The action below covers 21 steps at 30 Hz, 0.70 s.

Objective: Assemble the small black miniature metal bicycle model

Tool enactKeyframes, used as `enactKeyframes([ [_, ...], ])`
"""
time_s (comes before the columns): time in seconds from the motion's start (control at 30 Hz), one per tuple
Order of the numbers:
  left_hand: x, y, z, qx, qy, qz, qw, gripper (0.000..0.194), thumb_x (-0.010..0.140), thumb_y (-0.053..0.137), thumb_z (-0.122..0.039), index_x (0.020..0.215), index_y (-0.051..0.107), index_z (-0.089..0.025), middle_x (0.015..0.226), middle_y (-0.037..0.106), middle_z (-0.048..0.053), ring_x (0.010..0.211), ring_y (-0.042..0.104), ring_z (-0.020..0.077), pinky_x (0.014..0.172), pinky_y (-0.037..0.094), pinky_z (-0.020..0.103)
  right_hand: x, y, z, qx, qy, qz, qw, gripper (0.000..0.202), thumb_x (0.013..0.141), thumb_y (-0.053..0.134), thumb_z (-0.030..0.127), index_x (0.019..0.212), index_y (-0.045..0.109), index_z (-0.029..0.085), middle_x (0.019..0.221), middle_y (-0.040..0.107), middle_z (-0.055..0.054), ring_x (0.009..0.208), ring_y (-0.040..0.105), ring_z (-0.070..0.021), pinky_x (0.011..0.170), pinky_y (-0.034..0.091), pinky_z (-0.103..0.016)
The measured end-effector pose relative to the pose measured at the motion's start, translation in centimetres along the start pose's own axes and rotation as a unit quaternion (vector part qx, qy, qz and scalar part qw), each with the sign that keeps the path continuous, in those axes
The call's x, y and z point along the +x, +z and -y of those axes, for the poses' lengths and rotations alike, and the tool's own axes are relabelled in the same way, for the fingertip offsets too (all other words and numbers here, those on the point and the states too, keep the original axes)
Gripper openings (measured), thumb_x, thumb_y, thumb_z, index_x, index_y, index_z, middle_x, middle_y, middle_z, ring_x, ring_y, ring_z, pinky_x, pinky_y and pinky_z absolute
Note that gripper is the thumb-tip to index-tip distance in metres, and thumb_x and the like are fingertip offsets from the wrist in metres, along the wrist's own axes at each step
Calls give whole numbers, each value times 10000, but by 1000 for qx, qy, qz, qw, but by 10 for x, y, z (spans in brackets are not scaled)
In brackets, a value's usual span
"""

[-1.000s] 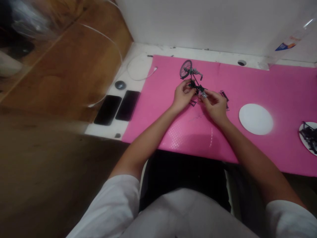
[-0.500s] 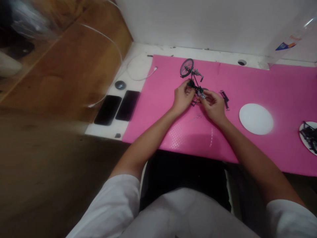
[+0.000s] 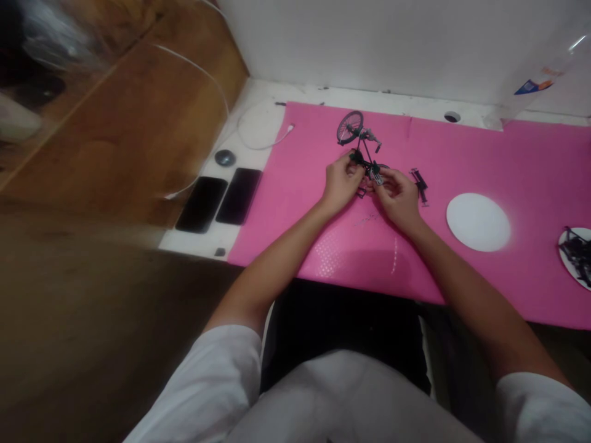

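Note:
A small black model bicycle is held over the pink mat, its spoked wheel pointing away from me. My left hand has its fingers closed on the near left part of the frame. On the other side, my right hand pinches the bicycle near its silver-grey chainring and pedal area. My fingers hide much of the near end, including part of a second wheel. Just right of my right hand lies a separate black part. Tiny bits, too small to name, lie on the mat below the hands.
A white round plate sits to the right, and another plate with black parts is at the far right edge. Two dark phones, a round dark object and a white cable are on the left. A wall stands behind.
Almost nothing differs. The view has shifted very slightly; both hands keep their hold on the model bicycle in the same place.

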<state>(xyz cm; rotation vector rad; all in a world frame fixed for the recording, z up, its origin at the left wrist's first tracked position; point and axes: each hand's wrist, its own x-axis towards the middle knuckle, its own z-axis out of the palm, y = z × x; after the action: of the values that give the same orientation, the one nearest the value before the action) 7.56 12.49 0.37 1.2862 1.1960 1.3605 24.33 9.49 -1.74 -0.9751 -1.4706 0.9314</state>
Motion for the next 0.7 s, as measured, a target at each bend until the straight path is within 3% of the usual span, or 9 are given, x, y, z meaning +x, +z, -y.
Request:
enactKeyframes([
  [0.2, 3, 3, 1, -20, -14, -4, 1000, 127, 909, 758, -189, 1030, 739, -220, 891, 762, 42, 909, 784, 215, 821, 663, 316, 0, 0, 1, -4, 4, -4, 1000, 544, 909, 795, 726, 1219, 721, 285, 1062, 817, -69, 992, 820, -279, 929, 715, -482],
  [0.47, 4, 4, 5, -56, -51, 7, 997, 236, 924, 785, -275, 1140, 735, -196, 960, 775, 71, 911, 794, 213, 796, 649, 297, 1, 0, 2, 4, 3, 11, 1000, 538, 948, 746, 741, 1227, 663, 289, 1042, 802, -57, 981, 814, -228, 869, 712, -386],
  [0.7, 2, 3, 4, -33, -33, 1, 999, 183, 910, 784, -247, 1083, 747, -205, 937, 773, 58, 873, 780, 207, 750, 630, 276, 1, 0, -3, 7, 5, 18, 1000, 551, 948, 731, 762, 1228, 622, 299, 1039, 793, -52, 969, 812, -229, 859, 708, -389],
])
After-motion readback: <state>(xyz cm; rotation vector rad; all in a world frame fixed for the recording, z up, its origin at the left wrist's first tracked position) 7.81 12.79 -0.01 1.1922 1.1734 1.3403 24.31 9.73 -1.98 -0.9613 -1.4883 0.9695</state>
